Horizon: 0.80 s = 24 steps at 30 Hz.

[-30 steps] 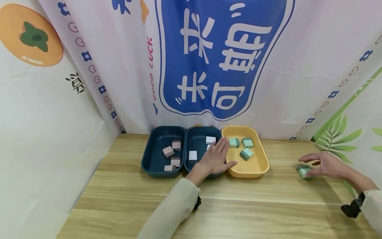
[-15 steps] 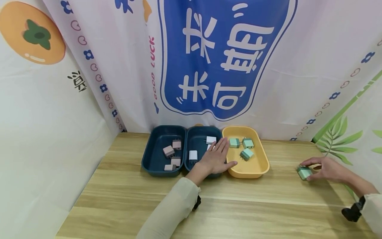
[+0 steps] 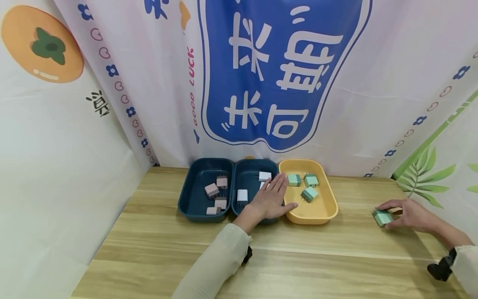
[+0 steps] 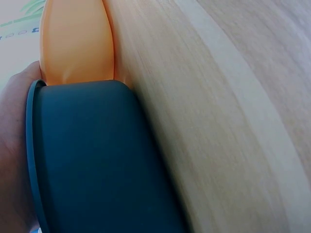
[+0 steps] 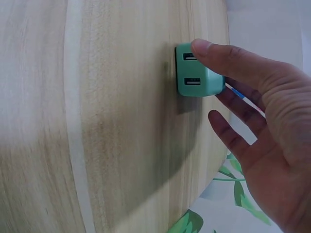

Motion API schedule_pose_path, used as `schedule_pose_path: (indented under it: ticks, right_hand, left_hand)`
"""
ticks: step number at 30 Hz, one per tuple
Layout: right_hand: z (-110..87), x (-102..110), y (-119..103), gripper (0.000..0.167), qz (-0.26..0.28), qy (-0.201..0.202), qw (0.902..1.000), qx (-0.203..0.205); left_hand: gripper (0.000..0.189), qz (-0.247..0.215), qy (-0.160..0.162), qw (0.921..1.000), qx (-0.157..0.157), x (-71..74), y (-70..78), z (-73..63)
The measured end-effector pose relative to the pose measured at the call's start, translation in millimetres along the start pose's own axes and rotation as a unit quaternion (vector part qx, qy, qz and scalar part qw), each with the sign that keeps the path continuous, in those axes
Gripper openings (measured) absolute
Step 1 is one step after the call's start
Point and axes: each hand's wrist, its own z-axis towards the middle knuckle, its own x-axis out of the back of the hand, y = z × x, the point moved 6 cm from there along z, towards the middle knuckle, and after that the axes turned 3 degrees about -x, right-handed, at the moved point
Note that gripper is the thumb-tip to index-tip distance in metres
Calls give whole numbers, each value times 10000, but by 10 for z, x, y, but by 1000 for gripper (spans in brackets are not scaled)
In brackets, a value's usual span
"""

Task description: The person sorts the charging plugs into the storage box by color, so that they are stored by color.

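My right hand (image 3: 414,216) pinches a green two-port USB charger (image 3: 382,217) at the right of the table. In the right wrist view, the thumb lies on the charger's (image 5: 199,73) port face, and the other fingers reach behind it. My left hand (image 3: 269,201) lies flat with fingers straight across the adjoining rims of the middle dark blue bin (image 3: 246,166) and the yellow bin (image 3: 330,207). White chargers (image 3: 242,195) in the middle bin are partly covered by that hand. Several green chargers (image 3: 309,194) lie in the yellow bin.
A second dark blue bin (image 3: 194,187) at the left holds several pinkish chargers (image 3: 211,190). All the bins stand side by side at the back of the wooden table (image 3: 298,257), against a printed cloth (image 3: 168,124).
My right hand's thumb and fingers have closed round the green charger, and the charger has turned slightly on the table. The left hand has kept its place.
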Motion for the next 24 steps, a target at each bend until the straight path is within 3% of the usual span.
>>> schedule_pose_path:
  ticks: [13,24]
  right_hand:
    - [-4,-54,44,48,84,38,9998,-204]
    - [39,-57,-14,47,170,183,9996,-129]
  left_hand:
    - [96,49,63,10000,-2,25,18,-35]
    - [95,33,192,9998,-37,71,35,-79]
